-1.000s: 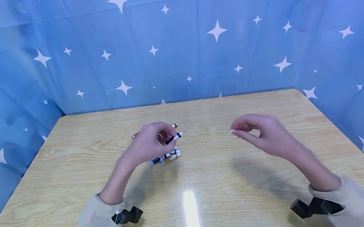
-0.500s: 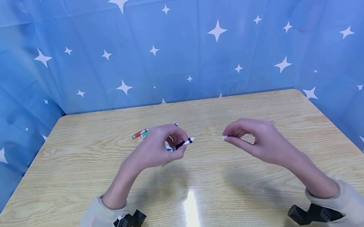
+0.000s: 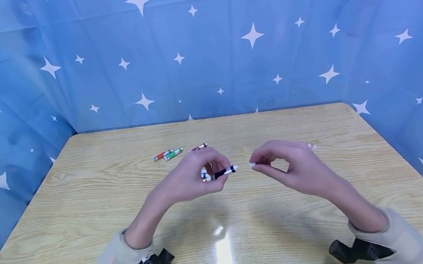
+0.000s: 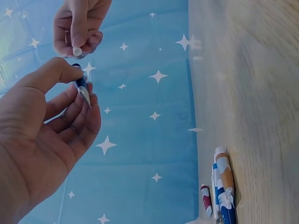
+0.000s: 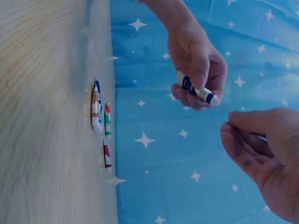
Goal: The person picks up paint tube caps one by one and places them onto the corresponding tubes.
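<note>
My left hand (image 3: 191, 177) pinches a paint tube (image 5: 188, 84) with a dark blue label between thumb and fingers. Its white nozzle end points toward my right hand (image 3: 296, 167), which pinches a small white cap (image 4: 77, 52) between thumb and fingertips. A short gap separates cap and nozzle, both held above the table. Behind the left hand lie an ochre paint tube (image 4: 226, 173) and a blue one (image 4: 227, 207), partly hidden in the head view. Farther back rest a red tube (image 3: 163, 155), a green tube (image 3: 174, 154) and a dark red tube (image 3: 199, 147).
Small white pieces (image 3: 312, 146) lie on the wooden table (image 3: 67, 222) just beyond the right hand. A blue curtain (image 3: 203, 70) with white stars hangs along the table's back and sides. Light glares off the table's front middle.
Both hands have moved toward each other, the left rightward with the paint tube and the right leftward with the cap. The green and dark red tubes have come into fuller view.
</note>
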Tool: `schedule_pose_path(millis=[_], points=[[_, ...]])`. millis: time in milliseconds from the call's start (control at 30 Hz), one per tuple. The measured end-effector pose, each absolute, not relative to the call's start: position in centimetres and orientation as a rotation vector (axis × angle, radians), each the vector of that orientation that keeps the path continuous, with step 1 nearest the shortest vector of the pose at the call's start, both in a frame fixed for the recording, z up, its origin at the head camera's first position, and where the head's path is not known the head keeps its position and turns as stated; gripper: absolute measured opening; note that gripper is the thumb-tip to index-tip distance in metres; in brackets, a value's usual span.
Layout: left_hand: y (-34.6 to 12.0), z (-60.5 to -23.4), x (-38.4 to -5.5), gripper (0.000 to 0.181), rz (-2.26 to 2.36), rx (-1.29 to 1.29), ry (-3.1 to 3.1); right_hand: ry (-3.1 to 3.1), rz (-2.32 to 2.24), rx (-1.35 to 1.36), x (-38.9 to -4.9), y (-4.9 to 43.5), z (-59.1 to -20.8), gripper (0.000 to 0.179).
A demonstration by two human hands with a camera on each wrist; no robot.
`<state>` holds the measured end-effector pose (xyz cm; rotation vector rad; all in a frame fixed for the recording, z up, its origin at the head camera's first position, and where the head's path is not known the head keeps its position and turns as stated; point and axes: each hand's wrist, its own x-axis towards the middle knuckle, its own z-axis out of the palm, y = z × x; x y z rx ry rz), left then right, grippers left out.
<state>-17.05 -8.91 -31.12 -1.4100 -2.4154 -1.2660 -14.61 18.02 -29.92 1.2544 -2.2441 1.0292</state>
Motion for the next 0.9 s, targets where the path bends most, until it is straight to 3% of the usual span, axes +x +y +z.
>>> schedule_pose_path(millis=[900], points=[[-7.8, -31.5, -16.5, 0.013, -1.255, -1.479, -2.339, -2.221, 1.099, 1.3, -14.7, 17.3, -31.0, 0.03]])
